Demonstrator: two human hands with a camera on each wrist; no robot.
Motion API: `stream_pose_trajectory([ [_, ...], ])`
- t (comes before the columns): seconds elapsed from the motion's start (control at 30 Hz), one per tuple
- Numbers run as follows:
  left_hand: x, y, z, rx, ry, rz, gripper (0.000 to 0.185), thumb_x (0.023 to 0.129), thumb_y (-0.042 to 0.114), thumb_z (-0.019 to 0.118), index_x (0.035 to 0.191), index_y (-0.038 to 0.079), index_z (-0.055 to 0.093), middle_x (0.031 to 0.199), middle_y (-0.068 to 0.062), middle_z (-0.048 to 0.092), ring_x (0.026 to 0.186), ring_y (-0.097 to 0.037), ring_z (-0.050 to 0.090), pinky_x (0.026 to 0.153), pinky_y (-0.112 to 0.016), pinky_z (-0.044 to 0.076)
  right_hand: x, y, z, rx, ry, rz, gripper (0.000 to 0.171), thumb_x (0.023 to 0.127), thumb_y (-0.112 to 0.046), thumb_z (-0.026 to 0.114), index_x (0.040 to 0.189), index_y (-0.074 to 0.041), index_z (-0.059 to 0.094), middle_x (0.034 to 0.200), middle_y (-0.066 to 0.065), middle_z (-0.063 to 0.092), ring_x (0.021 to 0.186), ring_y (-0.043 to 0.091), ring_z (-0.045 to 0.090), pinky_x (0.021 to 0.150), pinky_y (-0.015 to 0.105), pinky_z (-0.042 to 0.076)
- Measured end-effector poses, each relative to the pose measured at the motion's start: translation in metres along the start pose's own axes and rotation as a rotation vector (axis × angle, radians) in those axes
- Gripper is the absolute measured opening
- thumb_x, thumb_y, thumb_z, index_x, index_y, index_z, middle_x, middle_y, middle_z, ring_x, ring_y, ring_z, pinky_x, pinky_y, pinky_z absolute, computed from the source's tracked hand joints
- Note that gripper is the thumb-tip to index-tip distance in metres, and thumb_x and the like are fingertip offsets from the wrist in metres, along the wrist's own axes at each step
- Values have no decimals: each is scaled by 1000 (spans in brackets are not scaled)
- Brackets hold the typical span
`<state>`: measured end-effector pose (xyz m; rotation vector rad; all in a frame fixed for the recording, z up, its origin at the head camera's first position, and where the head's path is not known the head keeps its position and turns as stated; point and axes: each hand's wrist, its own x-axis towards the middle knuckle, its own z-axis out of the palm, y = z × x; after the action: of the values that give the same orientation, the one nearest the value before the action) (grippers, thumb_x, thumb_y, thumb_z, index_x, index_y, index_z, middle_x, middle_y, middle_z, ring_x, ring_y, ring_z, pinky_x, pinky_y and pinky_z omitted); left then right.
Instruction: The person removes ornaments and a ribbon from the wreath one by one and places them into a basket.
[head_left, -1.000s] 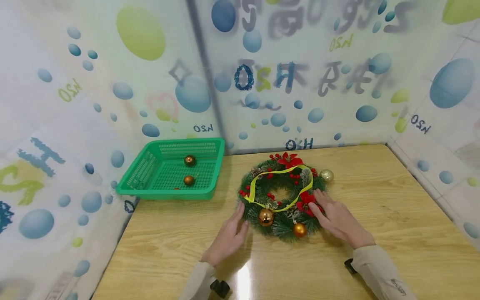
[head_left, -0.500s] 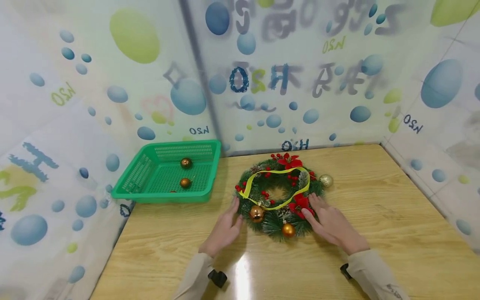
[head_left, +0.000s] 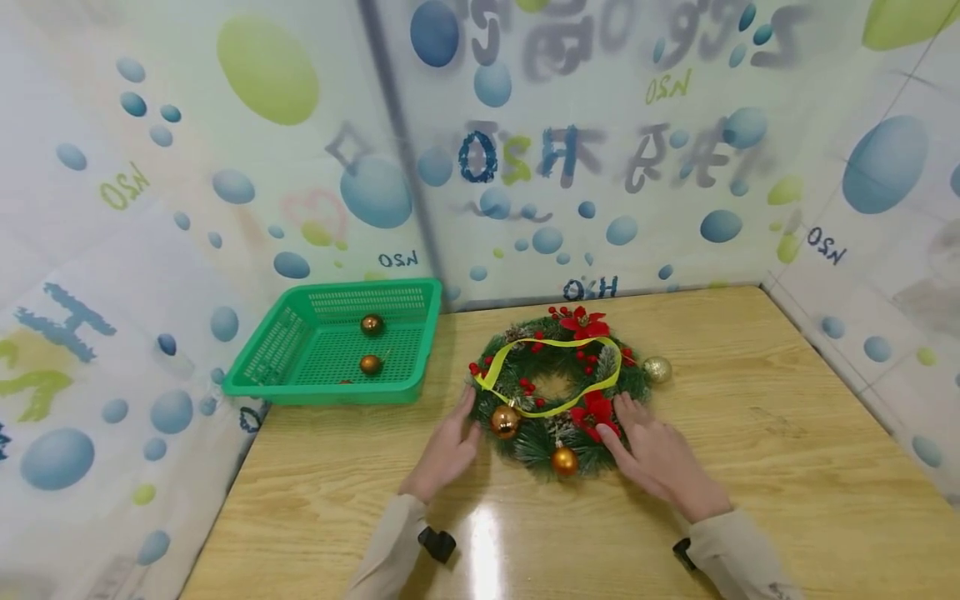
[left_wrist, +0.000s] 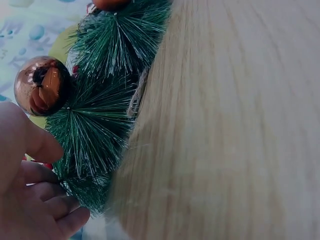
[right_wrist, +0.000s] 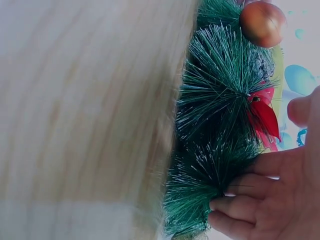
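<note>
A green Christmas wreath (head_left: 532, 450) with red berries and red poinsettias (head_left: 596, 414) lies flat on the wooden table. Over it lies a loop of yellow ribbon (head_left: 493, 367). Two shiny copper-orange baubles (head_left: 505, 422) sit along its near side, and a pale gold glitter bauble (head_left: 657, 369) is at its right edge. My left hand (head_left: 448, 450) touches the wreath's left edge, fingers relaxed against the needles (left_wrist: 85, 135). On the right edge rests my right hand (head_left: 663, 454), its fingers extended and its thumb near the lower poinsettia.
A green plastic basket (head_left: 322, 395) stands at the back left, holding two copper-coloured baubles (head_left: 371, 325) and a small red thing, mostly hidden by the front wall. Patterned sheeting (head_left: 645, 108) rises behind and beside the table (head_left: 787, 433).
The wreath has turned a little clockwise: its near baubles have shifted left and the pale gold one has come nearer. Both hands stay at its sides. The head view has shifted slightly.
</note>
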<state>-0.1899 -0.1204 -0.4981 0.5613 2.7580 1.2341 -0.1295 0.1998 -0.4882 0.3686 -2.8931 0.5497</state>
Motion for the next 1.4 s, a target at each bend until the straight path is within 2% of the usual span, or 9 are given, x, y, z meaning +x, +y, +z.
stream_pose_trajectory([
  [0.77,17,-5,-3,-31,12,-41,60,106,12,47,160,3,21,168,-15,18,152,-38,26,127,-50,20,-11,-18,8,30,44,43,65,107,-40,46,144,14,45,148,35,46,134,49,51,101,61,53],
  [0.87,19,-6,-3,-41,10,-50,59,107,14,44,160,4,21,168,-15,18,119,-43,61,121,-50,38,-12,-19,9,31,52,37,65,107,-40,48,143,14,46,147,35,46,134,49,51,99,61,54],
  [0.93,21,-7,-4,-42,11,-59,59,107,15,44,160,5,21,168,-13,18,89,-44,62,117,-48,43,-12,-20,10,29,57,32,66,107,-40,49,143,14,47,147,35,47,133,49,51,96,61,55],
  [0.97,21,-7,-4,-42,17,-58,59,107,15,44,160,5,21,167,-13,19,89,-43,62,116,-48,43,-12,-21,10,28,60,26,66,106,-40,49,143,15,47,146,35,47,133,49,52,96,61,55],
  [1.0,21,-7,-5,-40,20,-57,59,107,14,44,160,4,22,167,-14,20,89,-43,63,116,-48,43,-12,-21,11,27,62,22,65,106,-40,50,142,15,47,146,35,47,132,49,52,94,61,56],
  [1.1,21,-8,-6,-24,29,-49,58,106,14,44,159,2,23,167,-15,21,139,-40,48,127,-48,27,-12,-22,12,29,62,19,66,106,-40,51,143,15,47,147,35,47,133,49,52,93,61,57],
  [1.17,21,-7,-7,-18,29,-40,59,106,14,44,159,1,23,166,-16,22,148,-39,35,127,-49,22,-12,-22,11,39,53,24,66,106,-40,50,144,14,46,148,34,45,134,49,51,96,61,55],
  [1.33,16,-4,-6,-21,54,-33,61,105,14,46,161,3,22,165,-18,27,144,-42,42,125,-53,25,-16,-18,-1,119,32,33,64,107,-38,49,146,12,44,152,31,43,139,46,46,105,61,49],
  [1.4,11,-2,-6,-24,84,-14,61,105,13,47,160,3,23,164,-19,29,148,-40,35,125,-55,26,-17,-13,-7,144,67,22,60,106,-34,52,145,12,47,150,31,46,136,46,49,103,62,51],
])
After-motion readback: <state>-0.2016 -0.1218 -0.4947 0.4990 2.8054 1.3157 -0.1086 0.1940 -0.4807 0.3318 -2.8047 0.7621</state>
